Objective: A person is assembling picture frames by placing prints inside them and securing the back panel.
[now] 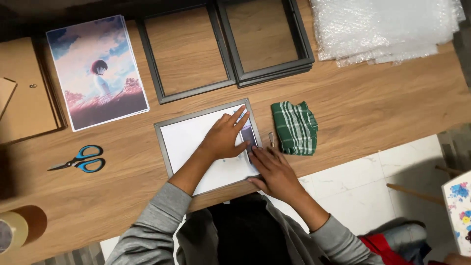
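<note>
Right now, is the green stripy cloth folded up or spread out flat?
Folded up. The green striped cloth sits as a small, thick bundle with layered edges on the wooden table, just right of the grey picture frame.

Counted on the wooden surface: three grey picture frames, one under the hands and two empty ones, the left and the stacked right; one illustrated print; one pair of blue-handled scissors; one green striped cloth; one tape roll; one pile of bubble wrap; two hands, left and right.
</note>
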